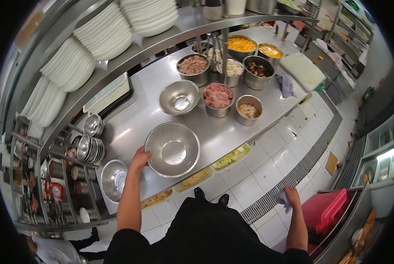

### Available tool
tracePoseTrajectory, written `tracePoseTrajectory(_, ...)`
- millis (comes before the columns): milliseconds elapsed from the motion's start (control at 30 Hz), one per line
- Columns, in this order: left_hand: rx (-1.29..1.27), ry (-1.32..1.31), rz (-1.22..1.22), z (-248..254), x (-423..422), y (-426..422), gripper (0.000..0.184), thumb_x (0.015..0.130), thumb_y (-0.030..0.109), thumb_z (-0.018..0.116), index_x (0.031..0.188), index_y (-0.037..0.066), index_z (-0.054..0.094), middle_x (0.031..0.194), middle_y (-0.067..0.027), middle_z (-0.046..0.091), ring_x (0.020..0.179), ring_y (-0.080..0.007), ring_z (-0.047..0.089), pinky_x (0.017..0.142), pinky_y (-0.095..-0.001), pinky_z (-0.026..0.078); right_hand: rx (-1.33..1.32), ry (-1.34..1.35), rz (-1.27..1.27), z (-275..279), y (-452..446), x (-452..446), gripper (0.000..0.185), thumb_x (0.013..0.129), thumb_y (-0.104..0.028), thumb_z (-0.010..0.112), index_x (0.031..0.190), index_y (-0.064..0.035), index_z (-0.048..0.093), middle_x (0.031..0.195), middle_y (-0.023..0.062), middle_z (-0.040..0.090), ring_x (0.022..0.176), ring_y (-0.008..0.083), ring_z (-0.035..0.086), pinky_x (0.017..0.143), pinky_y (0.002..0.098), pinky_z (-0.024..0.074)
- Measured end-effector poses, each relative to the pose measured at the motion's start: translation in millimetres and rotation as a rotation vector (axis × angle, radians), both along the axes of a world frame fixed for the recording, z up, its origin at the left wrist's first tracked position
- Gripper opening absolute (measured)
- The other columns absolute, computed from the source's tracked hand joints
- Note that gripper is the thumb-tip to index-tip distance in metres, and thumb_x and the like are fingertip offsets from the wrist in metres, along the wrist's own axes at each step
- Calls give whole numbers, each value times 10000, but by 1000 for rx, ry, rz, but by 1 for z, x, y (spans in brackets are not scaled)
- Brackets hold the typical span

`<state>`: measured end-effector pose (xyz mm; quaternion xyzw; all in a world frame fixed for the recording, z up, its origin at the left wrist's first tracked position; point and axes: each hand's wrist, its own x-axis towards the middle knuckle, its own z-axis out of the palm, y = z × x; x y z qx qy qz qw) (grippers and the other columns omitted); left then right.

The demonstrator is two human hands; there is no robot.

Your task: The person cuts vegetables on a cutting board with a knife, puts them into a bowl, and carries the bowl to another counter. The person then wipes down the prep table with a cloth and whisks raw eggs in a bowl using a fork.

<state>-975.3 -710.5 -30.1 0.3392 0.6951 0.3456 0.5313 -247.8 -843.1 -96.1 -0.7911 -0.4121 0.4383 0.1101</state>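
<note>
As the colander [172,150] faces up, curled hands [140,159] hold it, left, and cloth [281,199], right.

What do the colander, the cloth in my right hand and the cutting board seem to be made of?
Colander: metal, probably stainless steel, shiny, with bright reflections. Cloth: likely fabric, matte, bunched in loose folds. Cutting board: probably plastic, pale and fairly dull, no wood grain showing.

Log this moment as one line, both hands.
left hand: gripping colander by rim | right hand: holding pale cloth | colander: empty, above or on steel table, contact unclear
</note>
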Motion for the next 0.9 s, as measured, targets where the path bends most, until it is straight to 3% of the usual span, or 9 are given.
tracePoseTrajectory(33, -101, -9, -18, -15, -16, 3, 382, 813, 53, 560, 1193, 28, 591, 930, -95, 686, 778, -204, 690, 585, -384, 590, 414, -182, 382, -65, -25, 38, 342, 876, -295, 559, 848, 28, 668, 819, 229, 676, 734, 385, 628, 665, 475, 475)
tracePoseTrajectory(67, -164, -20, -98, -23, -26, 7, 469, 851, 151, 618, 1294, 11, 556, 1014, -137, 693, 839, -232, 698, 653, -387, 591, 635, -44, 369, -76, -46, 38, 280, 898, -223, 558, 802, 24, 648, 743, 237, 642, 673, 361, 592, 641, 438, 466)
tracePoseTrajectory(167, 16, 423, -92, -12, -34, 59, 625, 877, 304, 659, 1388, -17, 494, 1051, -198, 698, 924, -289, 695, 791, -412, 573, 95, 242, -373, -25, -49, -34, 263, 886, -217, 566, 757, 1, 639, 622, 52, 592, 590, 153, 543, 554, 345, 413)
tracePoseTrajectory(233, 383, 843, -213, -86, -65, 136, 782, 875, 446, 666, 1448, -30, 426, 1177, -249, 661, 1043, -352, 666, 919, -430, 522, 120, 242, -347, -7, -37, -71, 270, 884, -228, 568, 752, -3, 639, 622, 18, 571, 589, 117, 519, 543, 325, 395)
tracePoseTrajectory(300, 303, 765, 149, -33, 5, 180, 758, 861, 479, 660, 1417, -6, 484, 1222, -241, 634, 1097, -388, 641, 948, -479, 504, 148, 239, -319, 3, -24, -98, 278, 881, -239, 570, 746, -6, 640, 622, -16, 550, 588, 80, 494, 532, 306, 378)
tracePoseTrajectory(500, 124, 950, 13, 7, 42, 243, 362, 867, 244, 632, 1161, 32, 639, 1118, -246, 652, 1046, -380, 664, 859, -489, 544, 221, 110, -196, 23, 21, -178, 297, 884, -243, 583, 787, 27, 663, 651, 5, 569, 600, 92, 474, 550, 290, 381)
tracePoseTrajectory(633, 386, 963, 23, 26, 46, 242, 222, 858, 108, 556, 1044, 11, 631, 941, -224, 701, 896, -413, 693, 788, -493, 565, 235, 195, 30, 62, 64, -250, 367, 932, -336, 585, 956, 14, 693, 768, 75, 662, 713, 132, 585, 666, 301, 476)
tracePoseTrajectory(733, 336, 908, 14, 18, 31, 258, 236, 848, 97, 554, 1045, -13, 622, 956, -229, 699, 914, -410, 692, 805, -479, 565, 19, 218, 362, 58, 121, -307, 695, 961, -608, 461, 1097, 32, 697, 985, 195, 714, 904, 244, 660, 842, 365, 509)
tracePoseTrajectory(900, 193, -224, 267, 6, -7, 239, 314, 843, 100, 547, 1132, -15, 592, 1081, -205, 643, 910, -354, 692, 666, -553, 595, -139, 199, 578, 78, 177, -425, 826, 873, -664, 517, 1078, 119, 676, 1029, 295, 697, 989, 343, 685, 893, 390, 507)
